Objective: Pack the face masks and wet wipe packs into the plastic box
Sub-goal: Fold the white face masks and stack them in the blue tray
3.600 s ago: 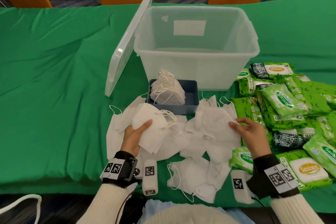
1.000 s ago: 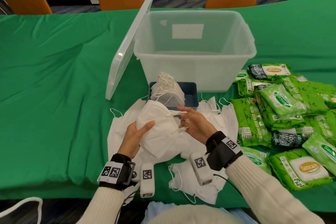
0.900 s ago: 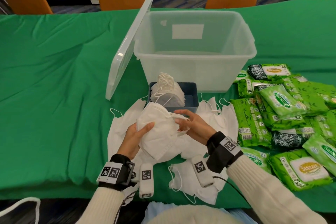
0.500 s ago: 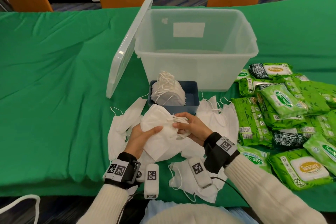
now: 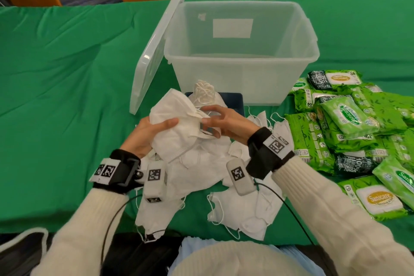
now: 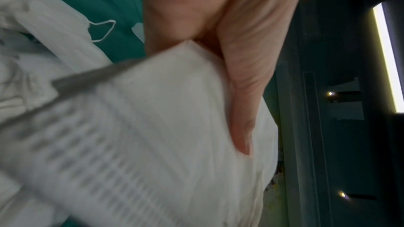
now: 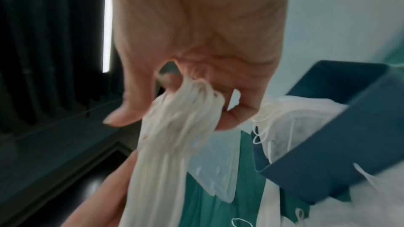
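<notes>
White mask stack [image 5: 177,127] gripped by left hand [image 5: 145,134]; right hand [image 5: 226,123] seemingly pinches its edge loops.

Green-clothed table [image 5: 67,74] bears plastic box [image 5: 242,87], loose masks [image 5: 242,215], wipe packs [image 5: 349,119]
</notes>
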The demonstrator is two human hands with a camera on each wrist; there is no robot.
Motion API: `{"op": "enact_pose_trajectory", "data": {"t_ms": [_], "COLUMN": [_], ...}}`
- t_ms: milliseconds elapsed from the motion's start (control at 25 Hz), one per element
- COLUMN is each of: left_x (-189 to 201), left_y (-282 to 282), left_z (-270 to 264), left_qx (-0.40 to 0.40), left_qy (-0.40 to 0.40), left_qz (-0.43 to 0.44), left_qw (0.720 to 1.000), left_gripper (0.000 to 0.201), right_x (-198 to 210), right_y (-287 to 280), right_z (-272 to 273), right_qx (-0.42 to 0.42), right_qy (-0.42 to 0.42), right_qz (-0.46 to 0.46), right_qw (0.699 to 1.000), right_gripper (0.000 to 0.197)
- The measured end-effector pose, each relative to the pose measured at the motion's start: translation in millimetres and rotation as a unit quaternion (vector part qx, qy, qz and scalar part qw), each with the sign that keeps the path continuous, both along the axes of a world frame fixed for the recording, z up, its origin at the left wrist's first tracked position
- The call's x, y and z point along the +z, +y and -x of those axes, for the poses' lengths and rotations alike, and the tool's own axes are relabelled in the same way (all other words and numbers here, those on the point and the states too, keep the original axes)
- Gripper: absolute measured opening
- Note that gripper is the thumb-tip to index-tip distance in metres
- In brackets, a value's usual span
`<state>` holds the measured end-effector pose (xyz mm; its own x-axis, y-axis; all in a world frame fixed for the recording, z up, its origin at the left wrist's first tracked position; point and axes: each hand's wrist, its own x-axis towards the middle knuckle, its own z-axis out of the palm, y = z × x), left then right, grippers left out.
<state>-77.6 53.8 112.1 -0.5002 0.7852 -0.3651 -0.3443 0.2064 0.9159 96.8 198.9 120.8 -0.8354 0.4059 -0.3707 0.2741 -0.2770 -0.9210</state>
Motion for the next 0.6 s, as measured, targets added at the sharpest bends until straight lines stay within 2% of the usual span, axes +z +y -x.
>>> {"op": "enact_pose_trajectory", "data": {"t_ms": [40, 120, 160, 240, 280, 360, 480, 520, 600], "left_x": [5, 13, 17, 23, 25, 26, 12, 0, -23], "left_y": [2, 5, 5, 4, 5, 14, 36, 43, 57], "left_z": [1, 2, 3, 6, 8, 8, -14, -28, -56], "left_qx": [-0.014, -0.03, -0.035, -0.048, -0.055, -0.045, 0.038, 0.067, 0.101], "left_qy": [-0.003, -0.007, -0.006, -0.009, -0.017, -0.024, -0.059, -0.086, -0.128], "left_qz": [0.0, -0.008, -0.006, -0.005, -0.003, -0.001, -0.008, -0.009, -0.004], "left_qw": [1.0, 1.0, 0.999, 0.999, 0.998, 0.999, 0.998, 0.994, 0.987], "left_gripper": [0.04, 0.051, 0.063, 0.083, 0.087, 0.081, 0.048, 0.045, 0.05], "right_x": [4, 9, 11, 14, 15, 15, 3, -8, -31], "right_y": [-2, -3, -1, 8, 12, 19, 19, 14, -2], "right_z": [5, 13, 14, 12, 10, 7, 4, -1, -14], "right_qx": [0.03, -0.017, -0.056, -0.097, -0.105, -0.13, -0.224, -0.241, -0.207], "right_qy": [-0.023, -0.029, -0.018, 0.001, 0.009, 0.044, 0.131, 0.158, 0.173], "right_qz": [-0.061, -0.112, -0.105, -0.056, -0.016, 0.061, 0.174, 0.214, 0.304], "right_qw": [0.997, 0.993, 0.993, 0.994, 0.994, 0.989, 0.95, 0.933, 0.914], "right_gripper": [0.037, 0.018, 0.009, 0.01, 0.008, 0.004, 0.004, 0.017, 0.044]}}
